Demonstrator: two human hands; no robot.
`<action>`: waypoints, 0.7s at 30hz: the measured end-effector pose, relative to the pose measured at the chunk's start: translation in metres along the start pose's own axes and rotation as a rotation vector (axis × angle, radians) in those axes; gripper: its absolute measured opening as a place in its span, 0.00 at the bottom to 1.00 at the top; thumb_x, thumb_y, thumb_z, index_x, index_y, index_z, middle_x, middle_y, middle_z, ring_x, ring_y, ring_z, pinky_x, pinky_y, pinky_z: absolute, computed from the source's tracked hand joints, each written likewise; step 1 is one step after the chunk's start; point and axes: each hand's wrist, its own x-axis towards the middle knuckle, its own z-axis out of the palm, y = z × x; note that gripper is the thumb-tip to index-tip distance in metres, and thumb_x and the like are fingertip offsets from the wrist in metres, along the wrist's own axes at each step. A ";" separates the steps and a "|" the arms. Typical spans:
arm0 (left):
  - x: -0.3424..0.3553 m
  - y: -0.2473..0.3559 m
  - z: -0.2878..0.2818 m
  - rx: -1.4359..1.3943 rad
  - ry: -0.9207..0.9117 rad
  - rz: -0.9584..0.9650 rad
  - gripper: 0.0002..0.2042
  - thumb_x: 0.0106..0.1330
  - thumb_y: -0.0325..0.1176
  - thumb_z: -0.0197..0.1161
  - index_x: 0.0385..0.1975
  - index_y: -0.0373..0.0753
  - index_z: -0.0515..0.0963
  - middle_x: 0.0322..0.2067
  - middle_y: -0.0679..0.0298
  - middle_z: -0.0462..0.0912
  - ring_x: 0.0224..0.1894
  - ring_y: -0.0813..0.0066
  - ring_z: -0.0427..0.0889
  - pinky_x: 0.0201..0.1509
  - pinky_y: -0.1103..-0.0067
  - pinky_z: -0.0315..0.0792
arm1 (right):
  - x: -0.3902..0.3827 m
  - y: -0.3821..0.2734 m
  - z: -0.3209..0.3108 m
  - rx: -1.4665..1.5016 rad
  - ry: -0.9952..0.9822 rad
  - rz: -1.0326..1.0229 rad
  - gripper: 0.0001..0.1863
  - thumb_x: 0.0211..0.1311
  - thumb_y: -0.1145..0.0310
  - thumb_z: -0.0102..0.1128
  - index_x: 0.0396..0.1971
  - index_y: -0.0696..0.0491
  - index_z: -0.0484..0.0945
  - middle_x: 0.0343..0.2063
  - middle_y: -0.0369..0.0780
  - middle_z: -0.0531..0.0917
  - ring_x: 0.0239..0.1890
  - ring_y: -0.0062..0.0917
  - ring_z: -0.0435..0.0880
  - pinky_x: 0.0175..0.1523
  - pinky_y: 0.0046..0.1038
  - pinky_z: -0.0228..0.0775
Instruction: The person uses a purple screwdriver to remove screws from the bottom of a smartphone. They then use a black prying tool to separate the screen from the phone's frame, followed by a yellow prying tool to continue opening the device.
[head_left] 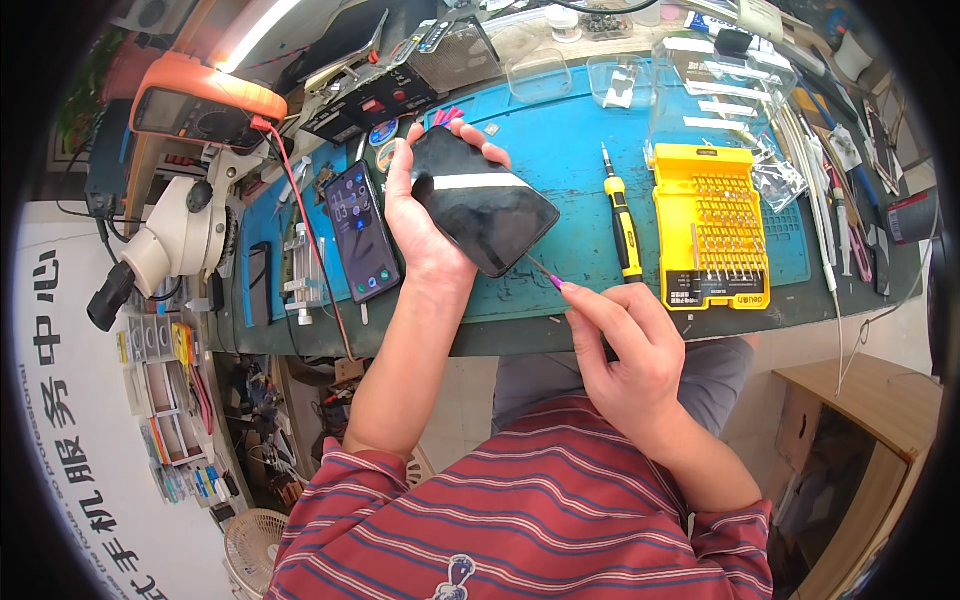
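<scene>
Head view: nearest is a red striped shirt [520,490], and ahead of it the right hand [635,345], its fingers [592,308] pinching a thin purple-handled tool [557,283] whose tip comes to the lower edge of a dark phone [488,228]; whether it touches, I cannot tell. That phone is tilted, raised above the desk [500,338] in the left hand [430,235], whose fingers grasp it, curled round its far edge, and a pale streak crosses its glossy face. Beneath lies a blue mat [590,130]. To the right of the held phone rest a yellow-and-black screwdriver [622,222] and, just beside it, a yellow bit case [665,215]; to the left lies a second phone [365,235] with its screen lit. Farther off sit clear plastic dishes [540,80] and a black boxy device [345,108]
</scene>
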 end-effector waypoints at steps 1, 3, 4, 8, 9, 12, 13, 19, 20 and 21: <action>-0.001 -0.002 0.000 0.022 0.008 0.026 0.12 0.71 0.41 0.63 0.45 0.42 0.76 0.44 0.58 0.80 0.48 0.65 0.78 0.55 0.65 0.74 | 0.000 0.000 0.000 0.007 0.002 0.007 0.19 0.51 0.83 0.71 0.45 0.54 0.85 0.27 0.39 0.76 0.27 0.31 0.78 0.31 0.31 0.72; -0.002 -0.003 0.001 0.042 0.010 0.049 0.11 0.72 0.42 0.62 0.44 0.43 0.77 0.45 0.58 0.80 0.48 0.64 0.78 0.55 0.65 0.75 | 0.001 -0.001 0.001 0.013 0.001 0.019 0.19 0.52 0.82 0.71 0.46 0.54 0.85 0.27 0.39 0.77 0.27 0.32 0.79 0.31 0.31 0.72; -0.002 -0.003 0.000 0.041 0.005 0.046 0.10 0.72 0.42 0.62 0.44 0.44 0.78 0.45 0.58 0.80 0.48 0.64 0.78 0.55 0.65 0.75 | 0.002 -0.002 0.001 0.013 -0.003 0.023 0.18 0.54 0.82 0.70 0.46 0.54 0.84 0.27 0.40 0.78 0.26 0.32 0.79 0.30 0.31 0.72; -0.002 -0.004 -0.002 0.047 0.010 0.046 0.09 0.72 0.41 0.61 0.44 0.44 0.78 0.46 0.58 0.80 0.48 0.63 0.78 0.54 0.64 0.75 | 0.007 -0.011 -0.004 0.000 -0.057 0.130 0.11 0.61 0.78 0.67 0.45 0.57 0.83 0.25 0.41 0.80 0.23 0.33 0.80 0.29 0.31 0.72; -0.003 -0.005 -0.002 0.058 0.007 0.052 0.09 0.73 0.40 0.61 0.44 0.45 0.78 0.46 0.58 0.80 0.48 0.63 0.78 0.54 0.64 0.75 | 0.006 -0.011 -0.003 -0.010 -0.063 0.122 0.10 0.63 0.77 0.66 0.44 0.57 0.82 0.25 0.41 0.80 0.23 0.33 0.80 0.28 0.31 0.72; -0.003 -0.008 -0.003 0.079 -0.008 0.064 0.07 0.73 0.39 0.60 0.44 0.46 0.78 0.46 0.58 0.80 0.48 0.64 0.78 0.53 0.64 0.75 | 0.003 -0.006 -0.001 -0.037 -0.064 0.105 0.08 0.65 0.76 0.65 0.43 0.58 0.82 0.23 0.41 0.81 0.22 0.33 0.81 0.28 0.31 0.72; -0.003 -0.010 -0.003 0.077 -0.016 0.068 0.07 0.73 0.38 0.59 0.44 0.46 0.78 0.46 0.58 0.80 0.48 0.64 0.78 0.53 0.64 0.75 | 0.003 -0.005 0.000 -0.039 -0.057 0.103 0.08 0.65 0.76 0.66 0.43 0.58 0.82 0.23 0.41 0.81 0.22 0.33 0.81 0.28 0.31 0.72; -0.002 -0.011 -0.006 0.079 -0.039 0.068 0.06 0.74 0.36 0.57 0.45 0.47 0.78 0.45 0.59 0.79 0.47 0.64 0.78 0.53 0.64 0.74 | 0.000 -0.002 0.003 -0.061 -0.037 0.065 0.09 0.64 0.76 0.67 0.43 0.59 0.82 0.23 0.41 0.81 0.23 0.33 0.81 0.28 0.32 0.73; -0.002 -0.012 -0.005 0.083 -0.035 0.073 0.06 0.74 0.36 0.57 0.45 0.47 0.78 0.44 0.59 0.78 0.47 0.64 0.78 0.53 0.64 0.74 | 0.000 -0.002 0.004 -0.062 -0.033 0.058 0.09 0.63 0.76 0.68 0.43 0.60 0.82 0.23 0.41 0.81 0.23 0.32 0.81 0.28 0.32 0.73; -0.003 -0.012 -0.004 0.086 -0.026 0.070 0.05 0.74 0.36 0.55 0.45 0.49 0.77 0.44 0.60 0.79 0.46 0.65 0.78 0.52 0.64 0.75 | 0.000 -0.002 0.004 -0.067 -0.037 0.054 0.09 0.63 0.76 0.68 0.43 0.60 0.82 0.23 0.41 0.81 0.23 0.32 0.81 0.28 0.32 0.73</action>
